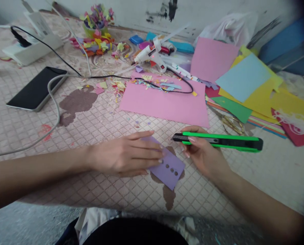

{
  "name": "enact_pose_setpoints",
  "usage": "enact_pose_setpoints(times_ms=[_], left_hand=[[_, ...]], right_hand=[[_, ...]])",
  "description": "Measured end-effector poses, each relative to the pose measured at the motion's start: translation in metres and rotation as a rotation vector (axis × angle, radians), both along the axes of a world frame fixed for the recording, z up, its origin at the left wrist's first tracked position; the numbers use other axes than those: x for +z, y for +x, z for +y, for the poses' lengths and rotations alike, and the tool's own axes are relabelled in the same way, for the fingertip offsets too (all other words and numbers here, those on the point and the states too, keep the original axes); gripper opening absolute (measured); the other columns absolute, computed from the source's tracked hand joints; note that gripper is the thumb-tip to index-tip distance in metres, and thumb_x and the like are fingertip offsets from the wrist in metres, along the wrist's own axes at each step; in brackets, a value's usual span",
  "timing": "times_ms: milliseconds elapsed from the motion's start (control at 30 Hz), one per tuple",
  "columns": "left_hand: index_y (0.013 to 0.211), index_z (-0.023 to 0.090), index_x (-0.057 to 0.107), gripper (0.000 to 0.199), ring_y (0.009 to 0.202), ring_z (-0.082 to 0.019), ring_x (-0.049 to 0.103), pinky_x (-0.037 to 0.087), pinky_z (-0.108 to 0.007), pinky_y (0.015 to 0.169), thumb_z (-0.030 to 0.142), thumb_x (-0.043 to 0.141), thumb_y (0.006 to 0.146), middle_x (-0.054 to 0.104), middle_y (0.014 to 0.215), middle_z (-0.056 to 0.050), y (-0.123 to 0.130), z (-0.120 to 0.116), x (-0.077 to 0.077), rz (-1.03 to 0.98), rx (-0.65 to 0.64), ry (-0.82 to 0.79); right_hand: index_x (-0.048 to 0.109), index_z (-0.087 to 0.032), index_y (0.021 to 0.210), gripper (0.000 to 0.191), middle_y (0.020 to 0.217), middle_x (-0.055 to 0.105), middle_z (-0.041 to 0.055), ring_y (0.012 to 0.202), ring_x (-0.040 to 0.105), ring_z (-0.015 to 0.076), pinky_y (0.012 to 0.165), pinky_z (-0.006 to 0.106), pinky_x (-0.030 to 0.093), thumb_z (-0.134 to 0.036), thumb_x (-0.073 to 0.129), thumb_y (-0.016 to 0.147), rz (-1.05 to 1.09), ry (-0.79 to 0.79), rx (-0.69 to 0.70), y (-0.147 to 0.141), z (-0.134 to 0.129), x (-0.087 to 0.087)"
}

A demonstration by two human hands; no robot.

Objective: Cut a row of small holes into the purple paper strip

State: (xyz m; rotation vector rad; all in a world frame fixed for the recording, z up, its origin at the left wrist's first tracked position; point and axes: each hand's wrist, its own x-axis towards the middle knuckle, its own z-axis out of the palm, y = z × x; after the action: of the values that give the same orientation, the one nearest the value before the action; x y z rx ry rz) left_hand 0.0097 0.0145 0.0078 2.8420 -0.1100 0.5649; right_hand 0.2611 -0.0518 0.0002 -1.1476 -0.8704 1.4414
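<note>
Passable gap between left hand and pink sheet; black cable, glue gun obstruct beyond

A purple paper card lies flat on the table, near the middle of its front edge and askew to it, one corner pointing toward that edge, its far end covered by the left hand; a row of small dark round spots, perhaps holes, runs along its length. A bright green cutter knife with a dark tip sits in the right hand, roughly parallel to the front edge, tip leftward near the card.
</note>
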Motion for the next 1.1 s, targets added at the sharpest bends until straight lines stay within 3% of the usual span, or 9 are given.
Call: enact_pose_setpoints(times_ms=[167, 300, 467, 567, 700, 800, 933, 1000, 1100], left_hand=[[0.108, 0.015, 0.068, 0.026, 0.128, -0.017, 0.054, 0.025, -0.037, 0.123, 0.017, 0.043, 0.100, 0.063, 0.129, -0.004, 0.003, -0.007, 0.003, -0.015, -0.099, 0.069], [0.121, 0.013, 0.061, 0.028, 0.129, -0.018, 0.052, 0.028, -0.039, 0.121, 0.025, 0.047, 0.100, 0.059, 0.134, -0.008, 0.002, -0.005, -0.002, 0.031, 0.023, -0.001], [0.142, 0.005, 0.038, 0.057, 0.140, -0.028, 0.037, 0.025, -0.052, 0.118, 0.037, 0.051, 0.097, 0.041, 0.148, -0.019, 0.001, 0.001, -0.012, 0.136, 0.167, -0.104], [0.142, 0.008, 0.038, 0.057, 0.137, -0.026, 0.042, 0.024, -0.050, 0.119, 0.038, 0.052, 0.096, 0.046, 0.146, -0.017, 0.001, 0.000, -0.013, 0.135, 0.189, -0.113], [0.132, 0.011, 0.049, 0.057, 0.119, -0.027, 0.057, 0.030, -0.049, 0.114, 0.050, 0.057, 0.092, 0.063, 0.127, -0.014, 0.000, -0.003, -0.009, 0.067, 0.282, -0.064], [0.133, 0.011, 0.049, 0.067, 0.121, -0.030, 0.055, 0.032, -0.050, 0.112, 0.059, 0.059, 0.087, 0.061, 0.129, -0.016, 0.001, -0.005, -0.006, 0.047, 0.311, -0.086], [0.145, 0.010, 0.032, 0.061, 0.141, -0.027, 0.036, 0.019, -0.050, 0.119, 0.038, 0.053, 0.095, 0.040, 0.150, -0.017, 0.003, -0.004, -0.008, 0.159, 0.186, -0.167], [0.146, 0.010, 0.031, 0.057, 0.141, -0.024, 0.037, 0.018, -0.049, 0.120, 0.030, 0.051, 0.096, 0.041, 0.150, -0.015, 0.003, -0.004, -0.009, 0.182, 0.148, -0.172], [0.141, 0.010, 0.039, 0.056, 0.131, -0.025, 0.049, 0.023, -0.048, 0.118, 0.036, 0.055, 0.095, 0.053, 0.140, -0.015, 0.002, -0.007, -0.008, 0.132, 0.187, -0.157]], right_hand=[[0.069, -0.022, 0.089, 0.013, 0.068, 0.064, -0.0010, 0.057, 0.059, 0.0106, 0.045, 0.019, 0.044, -0.018, 0.064, 0.078, 0.038, 0.007, 0.002, 0.000, -0.001, 0.000], [0.069, -0.022, 0.091, 0.013, 0.069, 0.064, -0.0012, 0.058, 0.058, 0.0096, 0.047, 0.018, 0.046, -0.018, 0.064, 0.079, 0.043, 0.021, 0.035, -0.001, -0.002, 0.000], [0.069, -0.023, 0.092, 0.013, 0.067, 0.064, -0.0020, 0.058, 0.058, 0.0091, 0.047, 0.017, 0.047, -0.017, 0.062, 0.082, 0.008, 0.081, 0.047, 0.000, -0.005, -0.002], [0.067, -0.025, 0.097, 0.014, 0.069, 0.065, -0.0021, 0.059, 0.060, 0.0097, 0.050, 0.018, 0.049, -0.018, 0.061, 0.086, -0.090, 0.139, 0.080, 0.002, -0.011, -0.002], [0.067, -0.027, 0.102, 0.019, 0.080, 0.069, -0.0010, 0.064, 0.064, 0.0098, 0.055, 0.019, 0.053, -0.017, 0.062, 0.087, -0.343, 0.226, 0.160, 0.003, -0.021, 0.005], [0.068, -0.027, 0.098, 0.024, 0.080, 0.070, -0.0020, 0.061, 0.065, 0.0079, 0.055, 0.017, 0.052, -0.010, 0.061, 0.082, -0.530, 0.321, 0.187, 0.000, -0.025, 0.013], [0.068, -0.026, 0.095, 0.025, 0.073, 0.070, -0.0025, 0.059, 0.065, 0.0087, 0.054, 0.017, 0.053, -0.008, 0.059, 0.080, -0.631, 0.368, 0.174, -0.003, -0.024, 0.016], [0.067, -0.026, 0.095, 0.024, 0.072, 0.070, -0.0024, 0.058, 0.065, 0.0091, 0.053, 0.017, 0.053, -0.009, 0.059, 0.081, -0.629, 0.366, 0.167, -0.003, -0.024, 0.015], [0.067, -0.025, 0.096, 0.023, 0.075, 0.071, -0.0014, 0.059, 0.066, 0.0095, 0.053, 0.018, 0.053, -0.010, 0.059, 0.081, -0.633, 0.362, 0.179, -0.002, -0.024, 0.015]])
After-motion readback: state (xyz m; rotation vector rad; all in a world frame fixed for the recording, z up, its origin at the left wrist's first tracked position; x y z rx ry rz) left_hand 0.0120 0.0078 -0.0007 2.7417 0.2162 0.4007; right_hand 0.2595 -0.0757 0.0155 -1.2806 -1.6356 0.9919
